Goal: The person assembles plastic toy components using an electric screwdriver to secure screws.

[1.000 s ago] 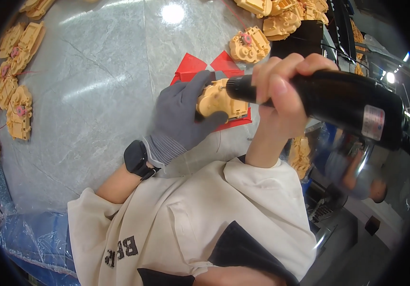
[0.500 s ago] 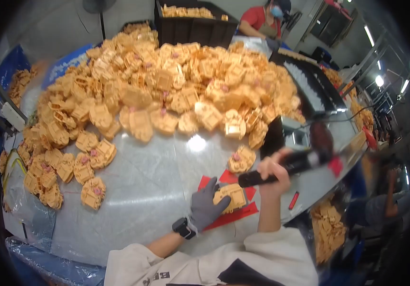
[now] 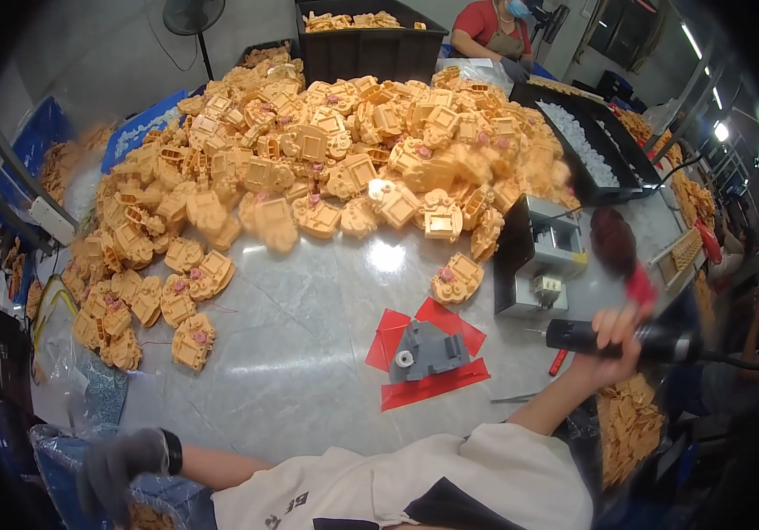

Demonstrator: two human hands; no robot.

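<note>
Background crate [image 3: 366,55] holds tan parts [image 3: 353,19]; right hand [image 3: 616,343] grips screwdriver [image 3: 572,337], left hand [image 3: 121,470] too blurred to tell.

open lane on bare tabletop [image 3: 300,353] left of grey fixture [image 3: 432,355], yellow parts heap [image 3: 344,146] blocking far side, metal unit [image 3: 531,261] far right

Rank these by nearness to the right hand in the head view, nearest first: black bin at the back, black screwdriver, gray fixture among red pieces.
1. Black screwdriver: gripped in the right hand.
2. Gray fixture: on the table, left of the hand.
3. Black bin: at the back, beyond the orange pile.
</note>
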